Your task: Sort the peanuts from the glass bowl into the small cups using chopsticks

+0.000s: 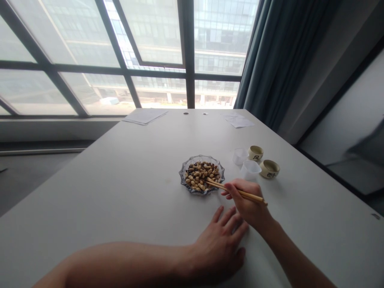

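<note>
- Right hand (249, 204): grip clamped on the chopsticks (251, 196), right of the bowl (183, 185).
- Chopsticks: tips among the peanuts (198, 176); whether they pinch one, I cannot tell.
- Peanuts: heaped in the bowl, mid-counter (135, 180).
- Left hand (222, 240): palm down on the counter, nearer than the bowl, fingers apart.
- Plastic cups (251, 170), ceramic cups (270, 170): two each, right of the bowl.
</note>
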Available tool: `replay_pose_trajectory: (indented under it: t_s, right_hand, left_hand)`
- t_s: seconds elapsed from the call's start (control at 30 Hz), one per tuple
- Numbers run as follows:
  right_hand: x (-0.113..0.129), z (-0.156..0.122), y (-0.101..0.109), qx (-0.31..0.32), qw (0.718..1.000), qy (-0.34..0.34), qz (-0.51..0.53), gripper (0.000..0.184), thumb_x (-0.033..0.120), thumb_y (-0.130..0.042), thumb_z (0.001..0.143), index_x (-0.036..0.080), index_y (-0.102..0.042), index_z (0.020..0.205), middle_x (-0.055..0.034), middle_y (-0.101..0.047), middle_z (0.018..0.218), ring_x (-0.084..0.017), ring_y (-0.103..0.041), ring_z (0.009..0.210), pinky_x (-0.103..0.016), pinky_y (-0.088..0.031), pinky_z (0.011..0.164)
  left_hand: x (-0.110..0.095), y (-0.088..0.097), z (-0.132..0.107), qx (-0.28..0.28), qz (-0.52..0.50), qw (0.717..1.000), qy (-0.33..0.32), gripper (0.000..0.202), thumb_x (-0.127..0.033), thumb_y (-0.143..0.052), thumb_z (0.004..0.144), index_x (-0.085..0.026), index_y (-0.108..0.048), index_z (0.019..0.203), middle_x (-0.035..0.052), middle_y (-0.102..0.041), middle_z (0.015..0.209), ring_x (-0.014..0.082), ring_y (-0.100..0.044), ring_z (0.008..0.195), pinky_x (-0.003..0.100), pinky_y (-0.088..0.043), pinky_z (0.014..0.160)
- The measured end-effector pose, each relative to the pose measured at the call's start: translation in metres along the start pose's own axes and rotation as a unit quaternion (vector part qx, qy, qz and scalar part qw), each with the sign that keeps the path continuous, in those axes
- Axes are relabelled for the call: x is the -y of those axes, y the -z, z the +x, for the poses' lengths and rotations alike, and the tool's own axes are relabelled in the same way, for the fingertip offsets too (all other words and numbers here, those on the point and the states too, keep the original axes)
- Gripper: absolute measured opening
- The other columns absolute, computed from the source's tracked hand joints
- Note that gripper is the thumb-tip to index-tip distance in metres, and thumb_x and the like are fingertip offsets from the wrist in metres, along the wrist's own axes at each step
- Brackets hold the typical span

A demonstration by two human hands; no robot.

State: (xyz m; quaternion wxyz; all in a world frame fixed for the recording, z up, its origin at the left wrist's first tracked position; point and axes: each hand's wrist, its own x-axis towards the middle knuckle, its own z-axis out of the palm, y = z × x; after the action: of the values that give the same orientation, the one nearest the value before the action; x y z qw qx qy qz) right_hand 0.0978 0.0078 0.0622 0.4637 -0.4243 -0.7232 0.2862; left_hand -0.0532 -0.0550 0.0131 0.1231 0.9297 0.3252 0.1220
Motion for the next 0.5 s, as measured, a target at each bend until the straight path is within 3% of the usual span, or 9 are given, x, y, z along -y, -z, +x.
replay_pose_trajectory:
  t_s: [0.23,0.37,0.5]
  right_hand:
    - [0.004,-0.002,0.001,-0.059,0.998,-0.023,0.017,0.039,0.046,-0.062,0.102,0.018,-0.077,0.079,-0.0075,-0.079,0.074,-0.020,-0.076,0.064,-0.029,-0.061,0.063]
    - [0.013,0.002,0.022,-0.163,0.985,-0.037,0.031,0.034,0.049,-0.071,0.095,0.018,-0.079,0.083,-0.0085,-0.080,0.074,-0.023,-0.078,0.062,-0.032,-0.066,0.063]
    - [0.020,0.008,0.055,-0.289,0.956,-0.039,-0.001,0.033,0.048,-0.074,0.093,0.017,-0.079,0.084,-0.0088,-0.080,0.074,-0.024,-0.078,0.060,-0.034,-0.066,0.061]
  left_hand:
    - [0.002,-0.004,-0.002,-0.002,-0.003,1.000,0.001,0.058,-0.046,-0.052,0.106,-0.019,-0.043,0.156,0.0136,-0.040,0.162,0.0335,-0.026,0.153,0.058,-0.014,0.126]
    - [0.003,-0.010,-0.002,0.004,0.015,1.000,-0.005,0.058,-0.046,-0.048,0.107,-0.018,-0.042,0.157,0.0131,-0.034,0.167,0.0352,-0.024,0.154,0.059,-0.014,0.125]
    - [0.004,-0.010,-0.003,0.009,0.019,1.000,-0.004,0.058,-0.048,-0.047,0.108,-0.018,-0.042,0.158,0.0131,-0.032,0.168,0.0354,-0.024,0.155,0.059,-0.015,0.125]
